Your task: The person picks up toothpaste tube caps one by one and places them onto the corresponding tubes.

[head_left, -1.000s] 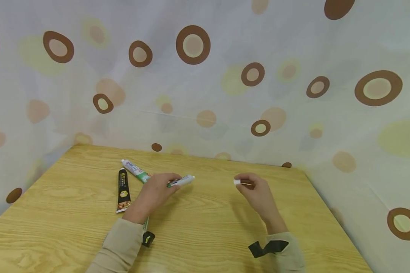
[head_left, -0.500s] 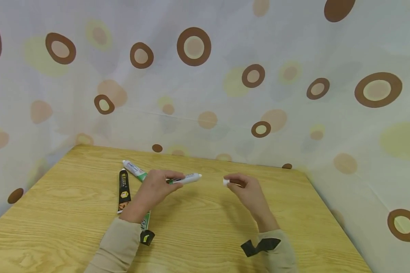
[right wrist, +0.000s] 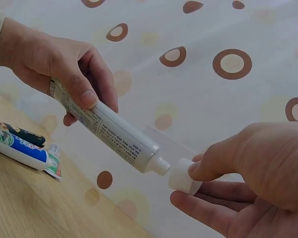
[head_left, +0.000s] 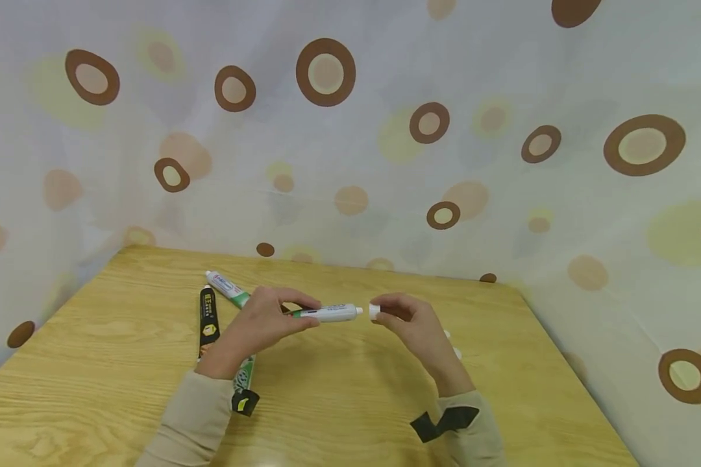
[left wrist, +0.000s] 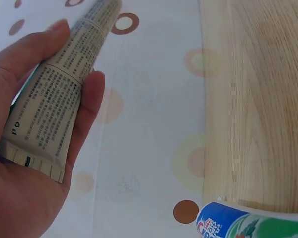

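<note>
My left hand (head_left: 263, 318) grips a white and green toothpaste tube (head_left: 335, 313) by its rear part, thumb and fingers on either side. The tube lies nearly level above the table, its bare nozzle (right wrist: 161, 166) facing my right hand (head_left: 415, 324). That hand pinches a white cap (right wrist: 181, 177) between thumb and fingers. A small gap separates cap and nozzle, the two roughly in line. Small print covers the tube's back (left wrist: 49, 99) in the left wrist view, and its flat crimped end sits near the palm.
On the wooden table (head_left: 122, 324), a black tube (head_left: 209, 318) and a white and green tube (head_left: 224, 285) lie to the left. Another green tube (head_left: 244, 375) is partly hidden under my left wrist. Small white objects (head_left: 457, 353) show beside my right wrist. A dotted sheet (head_left: 350, 130) hangs behind.
My right hand has moved left with the cap, and my left hand has brought the tube slightly right and more level. The gap between them has narrowed. White objects now show beside my right wrist.
</note>
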Motion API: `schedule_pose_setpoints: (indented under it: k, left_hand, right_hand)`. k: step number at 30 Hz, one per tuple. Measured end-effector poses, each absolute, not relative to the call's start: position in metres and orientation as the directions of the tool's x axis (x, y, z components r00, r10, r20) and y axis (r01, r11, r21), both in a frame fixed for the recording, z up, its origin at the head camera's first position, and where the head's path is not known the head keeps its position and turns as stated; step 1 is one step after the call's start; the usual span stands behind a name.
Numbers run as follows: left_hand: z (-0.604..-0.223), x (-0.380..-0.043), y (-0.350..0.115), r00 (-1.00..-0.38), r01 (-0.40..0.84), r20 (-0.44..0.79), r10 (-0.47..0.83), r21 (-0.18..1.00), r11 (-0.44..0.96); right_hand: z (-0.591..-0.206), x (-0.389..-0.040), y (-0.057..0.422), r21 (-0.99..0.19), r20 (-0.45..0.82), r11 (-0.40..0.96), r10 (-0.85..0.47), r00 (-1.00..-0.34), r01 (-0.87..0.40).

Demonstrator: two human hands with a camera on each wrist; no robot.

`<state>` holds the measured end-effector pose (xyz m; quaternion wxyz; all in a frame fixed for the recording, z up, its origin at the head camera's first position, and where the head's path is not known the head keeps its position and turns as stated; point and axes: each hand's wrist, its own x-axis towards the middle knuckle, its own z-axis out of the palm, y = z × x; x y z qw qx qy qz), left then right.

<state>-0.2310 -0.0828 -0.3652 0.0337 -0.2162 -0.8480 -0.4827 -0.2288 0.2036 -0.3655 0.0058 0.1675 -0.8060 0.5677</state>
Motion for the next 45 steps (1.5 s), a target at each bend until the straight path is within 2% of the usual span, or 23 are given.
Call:
schedule_pose_setpoints:
  k: [9, 19, 23, 31, 40, 45]
  left_hand:
    - [-0.363, -0.23, -0.089, -0.846, 0.506, 0.355, 0.398, 0.77, 0.389]
    - [-0.363, -0.23, -0.089, -0.818, 0.547, 0.391, 0.422, 0.755, 0.362]
    - [-0.363, -0.23, -0.088, -0.815, 0.549, 0.383, 0.434, 0.751, 0.368]
    - [-0.364, -0.23, -0.087, -0.824, 0.534, 0.367, 0.432, 0.756, 0.378]
    - [-0.362, -0.23, -0.086, -0.828, 0.518, 0.352, 0.437, 0.779, 0.353]
    - [-0.363, -0.23, -0.085, -0.824, 0.522, 0.35, 0.447, 0.776, 0.354]
  right_hand:
    - [-0.363, -0.231, 0.193, -0.932, 0.199, 0.213, -0.376, -0.905, -0.293]
    - [-0.359, -0.227, 0.193, -0.949, 0.148, 0.198, -0.399, -0.905, -0.243]
    - [-0.359, -0.227, 0.193, -0.957, 0.126, 0.188, -0.412, -0.902, -0.219]
    - [-0.356, -0.224, 0.194, -0.917, 0.121, 0.299, -0.419, -0.9, -0.263]
    - [-0.355, -0.223, 0.197, -0.955, 0.096, 0.215, -0.425, -0.9, -0.203]
    - [-0.356, -0.221, 0.196, -0.944, 0.095, 0.255, -0.403, -0.91, -0.212]
